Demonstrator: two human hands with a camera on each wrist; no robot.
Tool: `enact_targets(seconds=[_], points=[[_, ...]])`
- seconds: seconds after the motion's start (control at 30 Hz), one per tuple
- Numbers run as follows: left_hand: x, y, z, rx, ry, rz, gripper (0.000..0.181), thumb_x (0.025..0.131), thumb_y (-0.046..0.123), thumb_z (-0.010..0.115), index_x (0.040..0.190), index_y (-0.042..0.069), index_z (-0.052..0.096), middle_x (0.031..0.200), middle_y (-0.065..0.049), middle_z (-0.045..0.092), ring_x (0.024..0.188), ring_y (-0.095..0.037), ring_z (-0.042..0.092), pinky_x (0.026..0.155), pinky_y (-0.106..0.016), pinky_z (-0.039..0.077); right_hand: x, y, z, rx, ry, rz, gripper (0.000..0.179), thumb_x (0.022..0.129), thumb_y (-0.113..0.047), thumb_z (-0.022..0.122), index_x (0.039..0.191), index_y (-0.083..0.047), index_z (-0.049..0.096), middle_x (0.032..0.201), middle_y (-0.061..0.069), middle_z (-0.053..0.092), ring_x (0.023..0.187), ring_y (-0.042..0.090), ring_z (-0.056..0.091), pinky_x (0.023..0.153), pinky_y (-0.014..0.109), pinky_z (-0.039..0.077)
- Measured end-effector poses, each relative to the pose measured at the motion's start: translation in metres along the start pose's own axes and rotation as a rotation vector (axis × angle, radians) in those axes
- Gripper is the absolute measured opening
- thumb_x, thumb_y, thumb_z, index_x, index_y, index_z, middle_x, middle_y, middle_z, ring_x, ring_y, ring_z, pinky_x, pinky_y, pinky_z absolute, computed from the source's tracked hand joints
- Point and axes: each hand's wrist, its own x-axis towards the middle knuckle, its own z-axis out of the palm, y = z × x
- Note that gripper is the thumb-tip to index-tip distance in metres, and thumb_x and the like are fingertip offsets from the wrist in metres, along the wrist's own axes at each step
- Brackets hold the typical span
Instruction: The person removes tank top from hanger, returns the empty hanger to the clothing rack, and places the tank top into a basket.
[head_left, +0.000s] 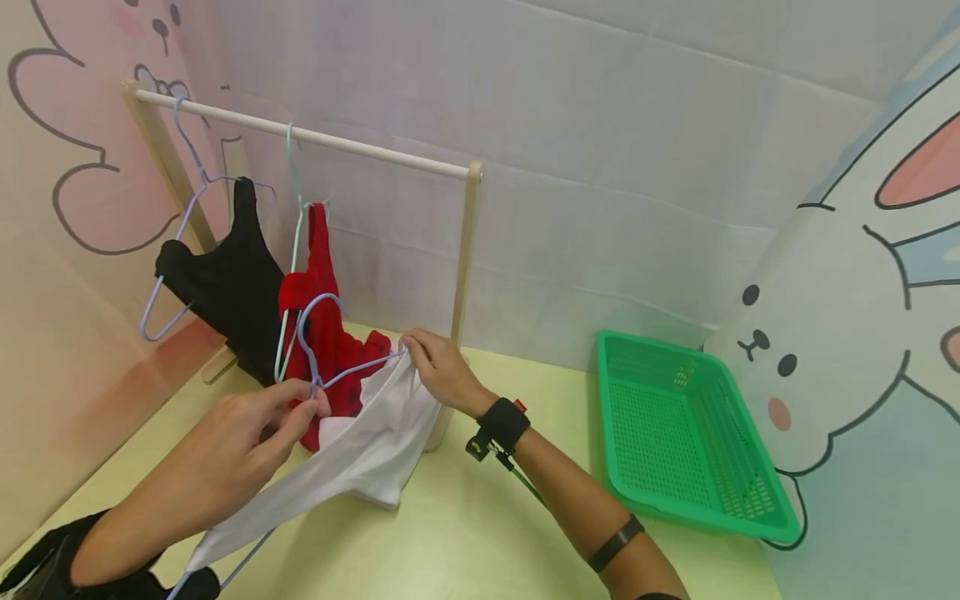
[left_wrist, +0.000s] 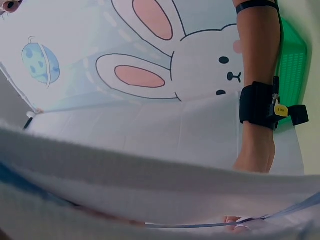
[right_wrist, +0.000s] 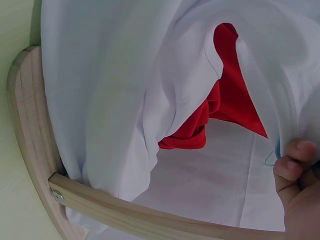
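White cloth [left_wrist: 150, 160]: stretched across the lower foreground, blurred
Hanger [left_wrist: 190, 226]: thin bluish bar, showing below the cloth's upper fold
Right hand [left_wrist: 254, 160]: partly hidden by the cloth, fingertips at the bar
Wrist strap [left_wrist: 256, 105]: black, yellow-labelled device [left_wrist: 281, 111] attached
Basket [left_wrist: 294, 65]: green, partly behind the forearm [left_wrist: 259, 55]
Backdrop [left_wrist: 150, 120]: rabbit print [left_wrist: 210, 65]

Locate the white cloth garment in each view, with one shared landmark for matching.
Head: white cloth garment, lower left of centre.
Left wrist: blurred band across the lower part.
Right wrist: across the top and down left of centre.
Landmark in all three: the person's right grip.
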Motion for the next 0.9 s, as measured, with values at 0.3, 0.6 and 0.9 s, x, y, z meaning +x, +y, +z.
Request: enact_targets(seconds=[0.3,0.6,0.9], points=[[-0.0021,-0.0011,-0.0001,-0.004,-0.003,-0.004,0.012,0.106,0.008,0.064,0.108,0.015,0.073,0.066,0.017,0.049,0.054,-0.002,0.039,0.049,-0.024,0.037,-0.0014,0.0023,0.0010,-0.016,-0.011,0.027,0.025,0.113,-0.010,0.049,0.118,0.004,0.070,0.106,0.015,0.072,0.094,0.021,0.063,0.089,0.027,0.053],[-0.0040,-0.0019,0.0030,0.007,0.038,0.037,0.015,0.105,0.004,0.064,0.104,0.017,0.073,0.062,0.020,0.043,0.053,0.001,0.035,0.047,-0.024,0.034,-0.0034,0.0040,0.0030,0.006,-0.004,0.055,0.025,0.114,-0.012,0.049,0.110,0.001,0.070,0.073,0.002,0.056,0.067,0.007,0.052,0.065,0.023,0.044],[-0.0044,-0.0001,0.0025,-0.012,-0.001,-0.011,0.013,0.105,0.005,0.065,0.110,0.014,0.074,0.073,0.018,0.057,0.052,-0.003,0.036,0.047,-0.025,0.036,-0.0053,0.0062,0.0013,-0.038,0.011,0.085,0.026,0.114,-0.013,0.049,0.109,-0.001,0.071,0.071,0.000,0.055,0.066,0.008,0.051,0.064,0.023,0.043]])
